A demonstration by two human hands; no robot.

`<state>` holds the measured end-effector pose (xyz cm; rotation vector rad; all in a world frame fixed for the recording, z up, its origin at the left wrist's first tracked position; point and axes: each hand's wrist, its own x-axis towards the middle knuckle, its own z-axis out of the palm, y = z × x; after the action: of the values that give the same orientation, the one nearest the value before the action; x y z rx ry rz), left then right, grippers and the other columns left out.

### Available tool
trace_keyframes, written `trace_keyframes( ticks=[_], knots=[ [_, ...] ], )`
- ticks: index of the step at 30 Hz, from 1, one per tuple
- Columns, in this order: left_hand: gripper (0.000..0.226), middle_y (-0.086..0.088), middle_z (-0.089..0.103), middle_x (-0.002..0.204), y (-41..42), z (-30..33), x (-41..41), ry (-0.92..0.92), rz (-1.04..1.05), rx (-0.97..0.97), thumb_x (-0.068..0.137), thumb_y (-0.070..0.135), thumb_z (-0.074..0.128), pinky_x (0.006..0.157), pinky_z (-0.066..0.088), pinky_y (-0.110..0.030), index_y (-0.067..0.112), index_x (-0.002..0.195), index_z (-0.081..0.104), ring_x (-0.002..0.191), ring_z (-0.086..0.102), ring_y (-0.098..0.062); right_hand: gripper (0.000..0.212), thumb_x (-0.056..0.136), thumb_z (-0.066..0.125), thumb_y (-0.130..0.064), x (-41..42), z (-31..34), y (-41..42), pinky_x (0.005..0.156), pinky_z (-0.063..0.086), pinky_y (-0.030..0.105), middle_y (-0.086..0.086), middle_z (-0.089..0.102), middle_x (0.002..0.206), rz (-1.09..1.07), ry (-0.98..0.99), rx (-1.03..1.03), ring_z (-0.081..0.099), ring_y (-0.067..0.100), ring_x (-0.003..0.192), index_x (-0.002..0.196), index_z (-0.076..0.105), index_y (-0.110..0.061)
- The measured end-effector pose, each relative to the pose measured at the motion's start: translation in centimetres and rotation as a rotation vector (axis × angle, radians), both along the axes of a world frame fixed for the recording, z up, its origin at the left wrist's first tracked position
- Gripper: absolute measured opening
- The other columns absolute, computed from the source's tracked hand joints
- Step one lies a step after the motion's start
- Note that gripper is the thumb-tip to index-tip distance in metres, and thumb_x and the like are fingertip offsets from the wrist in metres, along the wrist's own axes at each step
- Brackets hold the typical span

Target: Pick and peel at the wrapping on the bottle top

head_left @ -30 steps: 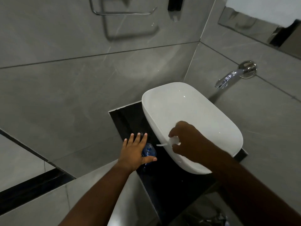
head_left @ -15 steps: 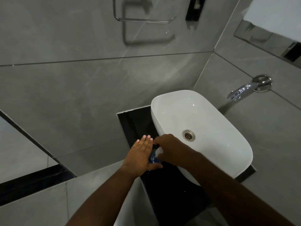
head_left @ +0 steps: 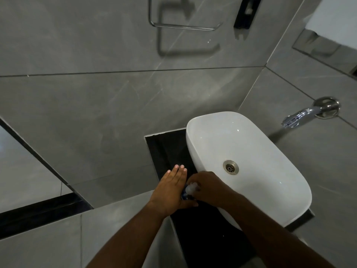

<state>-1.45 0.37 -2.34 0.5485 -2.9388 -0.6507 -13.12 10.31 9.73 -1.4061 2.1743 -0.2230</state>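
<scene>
Both hands meet over a small blue bottle (head_left: 185, 194) that stands on the dark surface (head_left: 204, 235) just beside the near left edge of the white basin (head_left: 260, 151). The left hand (head_left: 172, 188) lies against the bottle's left side with its fingers (head_left: 178, 170) straight and held close together, pointing away toward the wall, while its thumb reaches across under the bottle toward the other hand; the palm touches the bottle, but the fingers do not curl round it. The right hand (head_left: 207, 187) comes in from the basin side with its fingers bent, pinching a small whitish cap or nozzle (head_left: 192, 187) at the top of the bottle. Only a sliver of blue shows between the two hands, so the bottle's shape and whether it stands fully upright cannot be told. The right forearm crosses the near rim of the basin. Inside the basin a round metal drain (head_left: 230, 166) sits well apart from the hands. A chrome spout (head_left: 301, 116) juts from the grey tiled wall (head_left: 96, 105) above the basin's far right side. Higher on the wall hangs a metal towel rail (head_left: 183, 27), with a black fitting (head_left: 245, 12) just to its right. A strip of mirror (head_left: 324, 43) shows at the upper right corner.
</scene>
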Motion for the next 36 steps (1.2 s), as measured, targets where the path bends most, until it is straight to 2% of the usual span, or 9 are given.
trace_keyframes(
  ticks=[4,9,13,18,22,25,31,34,36],
  knots=[
    [0.111,-0.004,-0.007,0.162,-0.2,0.2,0.0,-0.012,-0.018,-0.012,0.072,0.09,0.029,0.118,-0.009,-0.036,0.019,0.148,-0.013,0.145,-0.018,-0.016,0.029,0.074,0.069,-0.051,-0.4,-0.8,-0.3,0.057,0.036,0.017,-0.008,0.059,0.067,-0.067,0.087,0.046,0.056,0.008,0.063,0.067,0.056,-0.026],
    [0.112,-0.005,-0.004,0.162,-0.5,0.1,0.0,0.002,-0.042,-0.039,0.075,0.087,0.034,0.117,-0.009,-0.034,0.014,0.152,-0.004,0.145,-0.015,-0.017,0.032,0.074,0.073,-0.034,-0.8,-1.1,0.3,0.074,0.054,0.022,0.002,0.073,0.096,-0.021,-0.019,0.011,0.068,0.015,0.085,0.102,0.069,-0.018],
    [0.112,-0.001,-0.01,0.159,-0.8,0.0,-0.1,0.006,-0.072,-0.048,0.074,0.089,0.03,0.115,-0.012,-0.031,0.017,0.15,-0.008,0.144,-0.019,-0.013,0.026,0.077,0.069,-0.04,-0.9,-1.7,0.1,0.06,0.042,0.015,-0.007,0.062,0.071,-0.013,0.067,0.039,0.059,0.006,0.065,0.086,0.068,-0.016],
    [0.111,0.002,-0.011,0.157,-1.0,0.0,0.0,0.008,-0.096,-0.061,0.075,0.089,0.03,0.114,-0.014,-0.029,0.017,0.151,-0.005,0.144,-0.018,-0.013,0.034,0.079,0.072,-0.029,-0.7,-2.1,0.5,0.085,0.055,0.031,0.005,0.071,0.104,-0.021,-0.044,-0.043,0.065,0.018,0.091,0.11,0.066,-0.016],
    [0.111,0.002,-0.013,0.157,-1.3,0.1,0.0,0.001,-0.118,-0.073,0.075,0.09,0.03,0.113,-0.015,-0.029,0.018,0.151,-0.008,0.144,-0.018,-0.013,0.032,0.079,0.071,-0.036,-0.9,-2.2,0.2,0.076,0.049,0.027,0.006,0.071,0.096,-0.057,0.04,-0.016,0.061,0.015,0.08,0.099,0.066,-0.011],
    [0.111,0.002,-0.011,0.157,-1.3,0.1,0.0,0.006,-0.121,-0.063,0.075,0.09,0.031,0.114,-0.013,-0.03,0.019,0.151,-0.006,0.145,-0.017,-0.013,0.037,0.08,0.071,-0.029,-0.9,-2.4,0.7,0.086,0.051,0.029,0.005,0.07,0.109,-0.051,-0.055,-0.062,0.064,0.019,0.094,0.113,0.063,-0.015],
    [0.108,0.004,-0.013,0.157,-1.5,-0.1,0.0,0.003,-0.127,-0.055,0.077,0.089,0.033,0.111,-0.017,-0.026,0.022,0.151,-0.01,0.143,-0.021,-0.009,0.03,0.08,0.069,-0.04,-0.8,-2.7,0.9,0.078,0.05,0.027,0.003,0.069,0.095,-0.098,0.002,-0.041,0.063,0.017,0.084,0.097,0.061,-0.016],
    [0.108,0.005,-0.01,0.158,-1.4,-0.1,0.1,0.01,-0.124,-0.039,0.077,0.089,0.034,0.115,-0.012,-0.031,0.021,0.152,-0.005,0.144,-0.018,-0.01,0.036,0.084,0.068,-0.029,-0.6,-2.7,1.1,0.088,0.048,0.026,0.005,0.069,0.112,-0.068,-0.076,-0.099,0.065,0.021,0.099,0.116,0.06,-0.015],
    [0.108,0.005,-0.011,0.157,-1.4,-0.2,0.1,0.002,-0.128,-0.047,0.077,0.089,0.032,0.115,-0.012,-0.031,0.021,0.152,-0.007,0.143,-0.019,-0.01,0.028,0.085,0.067,-0.029,-0.7,-2.8,1.2,0.082,0.047,0.024,0.007,0.07,0.105,-0.07,-0.048,-0.088,0.065,0.021,0.094,0.108,0.063,-0.014]
  ],
)
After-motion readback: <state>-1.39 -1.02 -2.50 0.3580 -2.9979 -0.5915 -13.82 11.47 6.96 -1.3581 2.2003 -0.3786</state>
